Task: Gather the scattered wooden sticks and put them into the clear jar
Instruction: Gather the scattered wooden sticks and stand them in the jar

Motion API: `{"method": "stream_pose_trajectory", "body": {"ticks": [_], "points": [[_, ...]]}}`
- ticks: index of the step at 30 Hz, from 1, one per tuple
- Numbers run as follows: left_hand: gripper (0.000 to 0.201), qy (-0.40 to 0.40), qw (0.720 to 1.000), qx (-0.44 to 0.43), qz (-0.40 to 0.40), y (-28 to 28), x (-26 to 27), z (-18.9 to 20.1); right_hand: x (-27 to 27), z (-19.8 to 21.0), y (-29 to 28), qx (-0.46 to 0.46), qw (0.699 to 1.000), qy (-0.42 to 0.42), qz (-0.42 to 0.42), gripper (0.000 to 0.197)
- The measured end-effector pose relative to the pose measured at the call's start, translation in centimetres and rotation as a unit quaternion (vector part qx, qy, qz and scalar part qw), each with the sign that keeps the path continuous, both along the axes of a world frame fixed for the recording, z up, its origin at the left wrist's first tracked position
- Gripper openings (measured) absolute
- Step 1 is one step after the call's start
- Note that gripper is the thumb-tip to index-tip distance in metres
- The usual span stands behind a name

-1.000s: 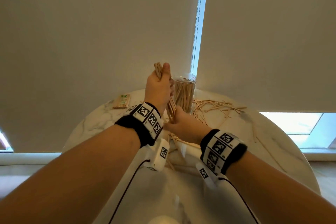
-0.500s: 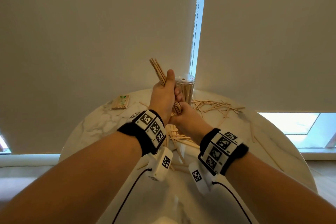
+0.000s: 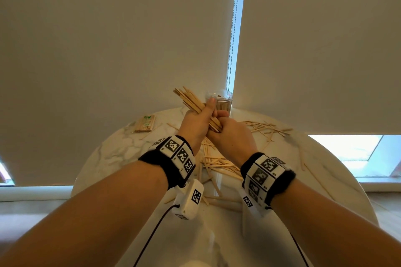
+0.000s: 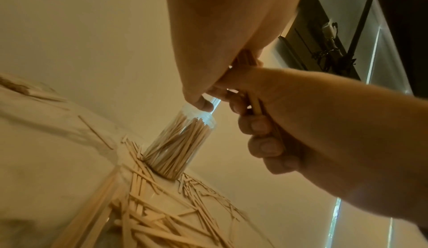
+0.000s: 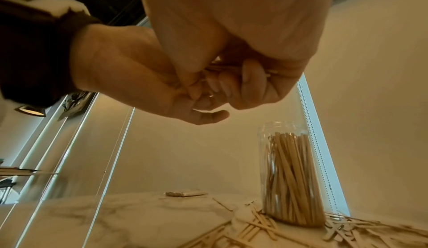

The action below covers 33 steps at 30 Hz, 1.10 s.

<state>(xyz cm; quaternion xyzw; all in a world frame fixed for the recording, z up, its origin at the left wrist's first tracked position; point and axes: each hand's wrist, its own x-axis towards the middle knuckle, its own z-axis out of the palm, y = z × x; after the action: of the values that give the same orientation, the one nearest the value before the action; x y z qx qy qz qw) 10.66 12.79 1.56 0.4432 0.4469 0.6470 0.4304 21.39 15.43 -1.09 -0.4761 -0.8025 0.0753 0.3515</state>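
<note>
Both hands hold one bundle of wooden sticks [image 3: 191, 102] above the table, just in front of the clear jar [image 3: 219, 103]. My left hand [image 3: 196, 121] grips the bundle's middle with the thumb along it. My right hand [image 3: 233, 134] grips its lower end, with the fingers [image 4: 257, 125] curled round the sticks. The bundle slants up and to the left. The jar [image 5: 289, 178] stands upright and is nearly full of sticks. Loose sticks [image 3: 267, 128] lie scattered right of the jar, and more [image 3: 217, 162] lie under my wrists.
The round white marble table [image 3: 112, 154] stands against closed roller blinds. A wrapped packet of sticks [image 3: 145, 123] lies at the table's back left. Single sticks [image 3: 301, 158] lie near the right rim. Cables run from both wrist cameras toward me.
The bundle has tipped from nearly upright to a slant toward the upper left, and more of it shows above my left hand. My right hand has risen to meet the left.
</note>
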Motion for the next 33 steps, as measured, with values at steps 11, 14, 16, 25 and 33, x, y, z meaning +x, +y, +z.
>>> {"method": "stream_pose_trajectory", "body": {"ticks": [11, 14, 16, 25, 33], "points": [[0.056, -0.120, 0.992, 0.013, 0.032, -0.7, -1.2, 1.2, 2.7, 0.3, 1.3, 0.018, 0.994, -0.104, -0.038, 0.036], [0.046, -0.162, 0.983, -0.010, 0.082, -0.3, -2.6, 2.1, 3.5, 0.0, 1.5, 0.028, 0.987, -0.151, -0.045, 0.039], [0.030, -0.067, 0.995, -0.043, 0.059, -0.1, -1.9, 1.8, 3.1, -0.1, 1.4, 0.026, 0.985, -0.167, -0.024, 0.036], [0.037, 0.280, 0.951, -0.119, 0.057, 0.3, -1.9, -2.2, 2.6, -0.7, 1.3, -0.047, 0.980, -0.193, 0.030, 0.015], [0.037, 0.132, 0.976, -0.124, 0.121, 0.9, -4.0, -2.8, 4.0, 0.5, 1.6, -0.058, 0.989, -0.139, -0.004, 0.025]]}}
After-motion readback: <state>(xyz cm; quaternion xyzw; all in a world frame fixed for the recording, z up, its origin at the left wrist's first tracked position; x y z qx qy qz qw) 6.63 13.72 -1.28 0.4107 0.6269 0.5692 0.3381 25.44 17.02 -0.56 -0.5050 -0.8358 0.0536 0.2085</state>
